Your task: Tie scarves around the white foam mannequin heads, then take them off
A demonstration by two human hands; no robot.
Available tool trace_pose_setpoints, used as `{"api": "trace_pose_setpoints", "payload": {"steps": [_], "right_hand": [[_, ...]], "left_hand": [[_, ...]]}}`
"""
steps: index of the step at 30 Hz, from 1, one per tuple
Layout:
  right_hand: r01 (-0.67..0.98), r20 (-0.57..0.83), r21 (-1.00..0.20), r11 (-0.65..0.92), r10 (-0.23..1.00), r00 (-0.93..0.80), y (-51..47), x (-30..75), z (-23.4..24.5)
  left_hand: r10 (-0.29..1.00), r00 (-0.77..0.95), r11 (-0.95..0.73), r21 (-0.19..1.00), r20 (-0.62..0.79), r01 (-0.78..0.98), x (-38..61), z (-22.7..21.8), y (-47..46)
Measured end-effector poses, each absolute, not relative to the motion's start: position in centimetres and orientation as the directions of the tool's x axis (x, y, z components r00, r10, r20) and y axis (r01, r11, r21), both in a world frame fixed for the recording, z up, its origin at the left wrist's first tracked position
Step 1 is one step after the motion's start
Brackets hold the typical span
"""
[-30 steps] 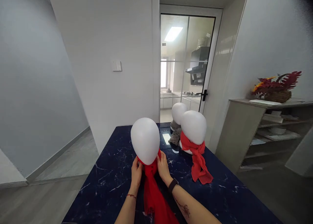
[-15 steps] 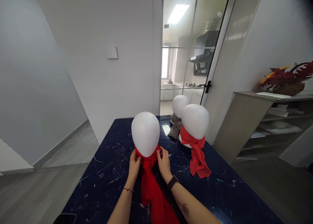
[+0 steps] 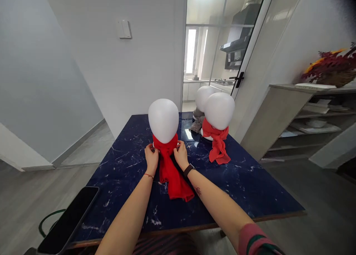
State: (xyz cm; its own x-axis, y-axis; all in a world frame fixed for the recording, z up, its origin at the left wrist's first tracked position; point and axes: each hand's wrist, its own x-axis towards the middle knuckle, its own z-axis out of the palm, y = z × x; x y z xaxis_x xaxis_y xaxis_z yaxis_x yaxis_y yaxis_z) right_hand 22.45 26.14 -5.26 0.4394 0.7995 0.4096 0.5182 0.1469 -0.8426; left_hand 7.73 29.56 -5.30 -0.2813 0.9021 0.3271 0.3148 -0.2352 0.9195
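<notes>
A white mannequin head (image 3: 163,121) stands on the dark blue marbled table. Wrapped round its neck is a red scarf (image 3: 170,169), its tails hanging forward and spreading over the tabletop. My left hand (image 3: 151,158) is closed at the left side of the neck, fingertips pinching the scarf's edge. On the opposite side, my right hand (image 3: 181,155) grips the scarf with thumb and bent fingers. Some fingertips on both sides are hidden behind the cloth. To the right, a second mannequin head (image 3: 219,110) wears a knotted red scarf (image 3: 218,143).
Behind that stands a third mannequin head (image 3: 203,96) with a grey scarf (image 3: 197,122). A black phone-like device (image 3: 69,219) is at the table's (image 3: 122,166) near left corner. A glass door (image 3: 211,43) and shelf unit (image 3: 283,110) are beyond.
My view has tilted down, so everything sits higher and the table's front edge shows. Both hands stay at the scarf's neck loop; the scarf's full tails have come into view.
</notes>
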Motion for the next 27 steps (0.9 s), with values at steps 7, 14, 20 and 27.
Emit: {"api": "trace_pose_setpoints", "payload": {"steps": [7, 14, 20, 27], "right_hand": [[0.507, 0.392, -0.85, 0.143, 0.815, 0.426, 25.4, 22.1, -5.2], [0.547, 0.438, -0.812, 0.203, 0.831, 0.342, 25.8, 22.1, -5.4], [0.529, 0.433, -0.823, 0.207, 0.832, 0.348, 25.1, 21.9, -5.1], [0.455, 0.414, -0.853, 0.254, 0.861, 0.295, 23.2, 21.7, -4.7]], "left_hand": [[0.925, -0.222, -0.236, 0.924, 0.309, 0.301, 8.1, -5.0, 28.6], [0.92, -0.136, -0.31, 0.896, 0.367, 0.318, 8.4, -4.4, 28.2], [0.853, -0.066, -0.441, 0.782, 0.518, 0.442, 8.6, -3.3, 25.7], [0.821, 0.078, -0.506, 0.657, 0.566, 0.558, 8.8, -3.5, 24.6]]}}
